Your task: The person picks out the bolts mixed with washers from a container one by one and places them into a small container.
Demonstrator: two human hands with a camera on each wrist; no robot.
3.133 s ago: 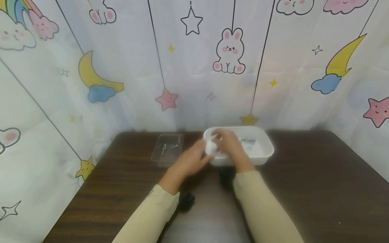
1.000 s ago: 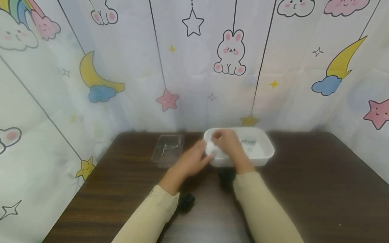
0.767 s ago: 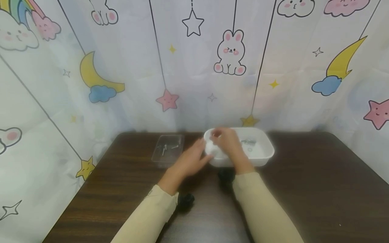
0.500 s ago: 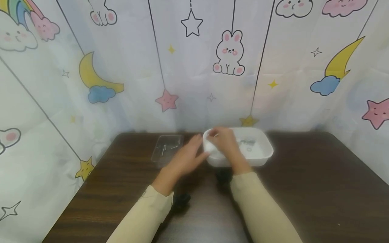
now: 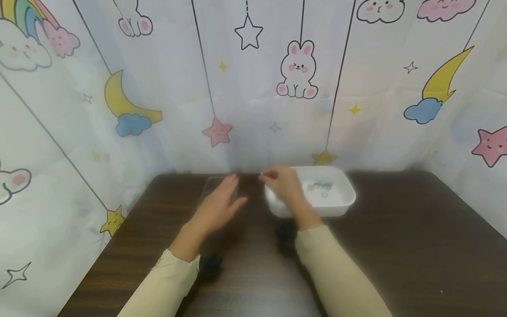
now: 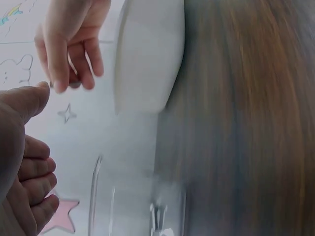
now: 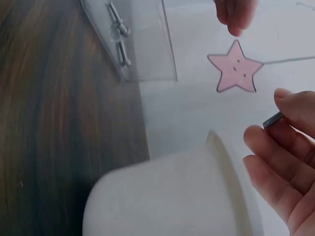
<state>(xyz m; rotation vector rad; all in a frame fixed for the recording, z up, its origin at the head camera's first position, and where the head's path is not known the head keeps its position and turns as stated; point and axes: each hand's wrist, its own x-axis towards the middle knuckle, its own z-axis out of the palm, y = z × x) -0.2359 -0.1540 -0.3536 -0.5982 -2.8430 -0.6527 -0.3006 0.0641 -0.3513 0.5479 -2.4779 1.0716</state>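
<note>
My right hand [image 5: 283,182] pinches a short grey metal bolt [image 7: 273,120] between thumb and fingertips; most of the bolt is hidden by the fingers. This hand is raised at the left end of a white plastic tub [image 5: 325,211]. Farther left, my left hand [image 5: 218,204] holds nothing, its thumb spread from the fingers. It overlaps a clear plastic box [image 5: 205,190] in the head view. Several metal bolts [image 7: 118,22] lie in that box, as the right wrist view shows.
Small metal parts [image 5: 322,186] and a clear ring-like piece [image 5: 325,194] lie in the tub. Both containers stand near the back edge of a dark wooden table [image 5: 396,237]. A printed curtain [image 5: 253,97] hangs behind it.
My right hand has lifted from inside the tub to its left rim, with the bolt now showing. My left hand has moved left, away from the tub and over the clear box.
</note>
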